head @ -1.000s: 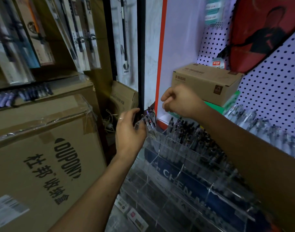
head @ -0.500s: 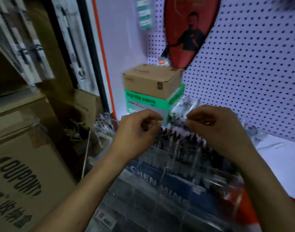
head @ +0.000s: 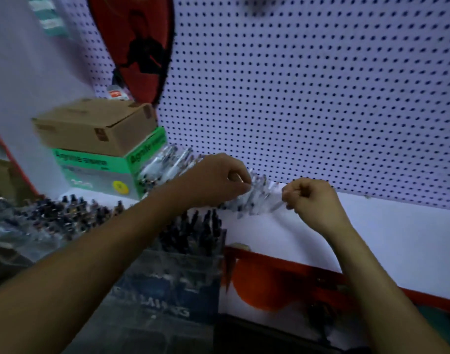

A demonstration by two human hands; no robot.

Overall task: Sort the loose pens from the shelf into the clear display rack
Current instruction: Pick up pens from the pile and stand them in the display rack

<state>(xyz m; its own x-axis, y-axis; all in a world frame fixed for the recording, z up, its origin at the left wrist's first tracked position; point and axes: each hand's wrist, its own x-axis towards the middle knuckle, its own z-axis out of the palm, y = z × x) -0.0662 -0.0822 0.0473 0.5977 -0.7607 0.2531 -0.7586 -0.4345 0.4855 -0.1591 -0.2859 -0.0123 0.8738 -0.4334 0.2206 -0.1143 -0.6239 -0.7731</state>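
A heap of loose clear-barrelled pens (head: 258, 200) lies on the white shelf (head: 372, 233) against the pegboard. My left hand (head: 213, 181) reaches over it from the left, fingers curled onto the pens' left end. My right hand (head: 312, 200) pinches the heap's right end with curled fingers. More loose pens (head: 167, 162) lie behind my left wrist. The clear display rack (head: 172, 272) stands below my left forearm, with several dark-capped pens (head: 193, 226) upright in it. The frame is blurred.
A brown carton (head: 91, 126) sits on a green and grey box (head: 101, 167) at the shelf's left end. A red racket cover (head: 139, 47) hangs on the white pegboard (head: 308, 98). The shelf has a red front edge (head: 282, 267).
The view has swung right. Both hands have moved from above the rack's pens to the loose pens on the shelf and closed on them.
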